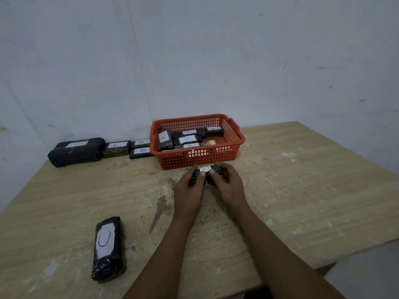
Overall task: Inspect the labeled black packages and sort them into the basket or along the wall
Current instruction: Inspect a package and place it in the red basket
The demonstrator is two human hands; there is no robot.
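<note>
Both hands hold one small black package [207, 172] just in front of the red basket [235, 134], above the table [302, 190]. The left hand [189, 186] and the right hand [226, 184] have their fingers curled around its ends, and the thumbs press beside its white label [205, 168]. The letter on this label is partly covered and I cannot read it with certainty. To do the inspection well, I think the thumbs should slide away from the label, and the package should be tilted toward the eyes until the letter is clear. The basket holds packages marked A and B, and the row along the wall [97, 148] shows C and B, so the rule is not obvious; the decision should wait for a sure reading. One package marked C [108, 247] lies near the front edge, not yet sorted.
</note>
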